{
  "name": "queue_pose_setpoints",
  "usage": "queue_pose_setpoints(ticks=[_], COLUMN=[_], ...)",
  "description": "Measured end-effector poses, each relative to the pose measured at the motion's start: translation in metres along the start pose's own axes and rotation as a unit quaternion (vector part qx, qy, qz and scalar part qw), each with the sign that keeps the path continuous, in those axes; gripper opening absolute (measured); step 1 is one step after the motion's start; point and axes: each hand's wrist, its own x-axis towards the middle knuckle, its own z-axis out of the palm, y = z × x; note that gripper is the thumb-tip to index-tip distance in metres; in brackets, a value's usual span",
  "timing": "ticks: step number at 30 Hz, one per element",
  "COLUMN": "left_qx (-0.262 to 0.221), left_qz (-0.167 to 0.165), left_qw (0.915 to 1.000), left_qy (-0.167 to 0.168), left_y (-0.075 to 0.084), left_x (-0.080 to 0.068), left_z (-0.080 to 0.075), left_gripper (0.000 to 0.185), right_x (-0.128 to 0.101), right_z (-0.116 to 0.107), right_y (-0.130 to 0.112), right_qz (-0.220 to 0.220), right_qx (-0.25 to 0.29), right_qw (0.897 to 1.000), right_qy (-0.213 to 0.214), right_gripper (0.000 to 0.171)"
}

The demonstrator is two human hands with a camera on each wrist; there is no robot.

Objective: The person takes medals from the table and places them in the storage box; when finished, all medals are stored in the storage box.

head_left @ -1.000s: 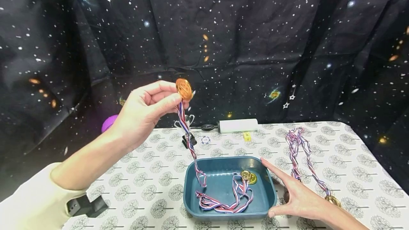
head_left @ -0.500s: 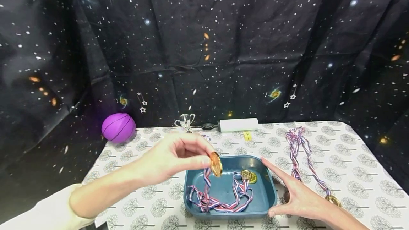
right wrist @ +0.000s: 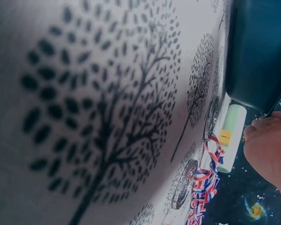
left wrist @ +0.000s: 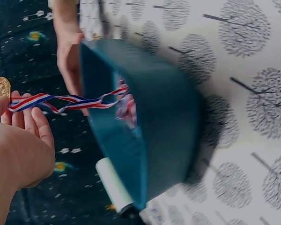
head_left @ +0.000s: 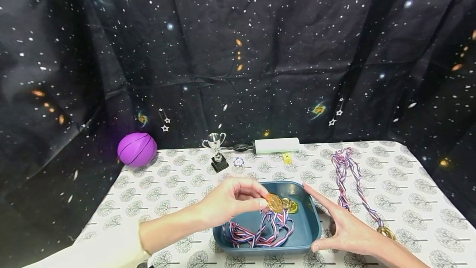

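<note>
My left hand [head_left: 238,202] pinches a gold medal [head_left: 274,203] between thumb and fingers above the blue bin [head_left: 223,248]. From the medal, its red, white and blue ribbon [left wrist: 70,104] runs down into the bin. Inside lie more striped ribbons [head_left: 256,239] and two gold medals [head_left: 293,207], partly behind the held one. My right hand [head_left: 346,226] touches the bin's right side, thumb and forefinger spread straight toward its front and back corners. The right wrist view shows only part of this hand [right wrist: 270,145] against the bin's edge.
Right of the bin, ribbons [head_left: 342,177] with a gold medal [head_left: 386,232] lie on the tree-print cloth. Along the back are a purple ball [head_left: 137,149], a small silver trophy [head_left: 216,152], a poker chip [head_left: 239,162], a yellow block [head_left: 286,158] and a white cylinder [head_left: 277,145].
My left hand has come down and to the right with the medal, from above the table's back to over the bin. Its ribbon now lies gathered inside. The right hand stays in place.
</note>
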Motion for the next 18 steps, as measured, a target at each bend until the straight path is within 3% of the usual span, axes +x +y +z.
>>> queue_pose_setpoints(ticks=[5,13,18], left_qx=[-0.010,0.030,0.022], left_qz=[-0.023,-0.049,-0.074], left_qw=[0.9996,0.9921,0.9851], left_qy=[0.015,0.111,0.154], left_y=[-0.025,-0.052,-0.067], left_x=[0.011,0.033,0.042], left_z=[0.008,0.021,0.029], left_gripper=[0.016,0.009,0.009], right_x=[0.002,0.005,0.004], right_z=[0.000,-0.004,-0.004], right_y=[-0.001,-0.006,-0.007], right_qz=[0.005,-0.004,-0.006], right_qx=[0.003,-0.003,-0.018], right_qw=[1.000,1.000,1.000], right_qy=[-0.002,-0.003,-0.008], right_gripper=[0.130,0.128,0.126])
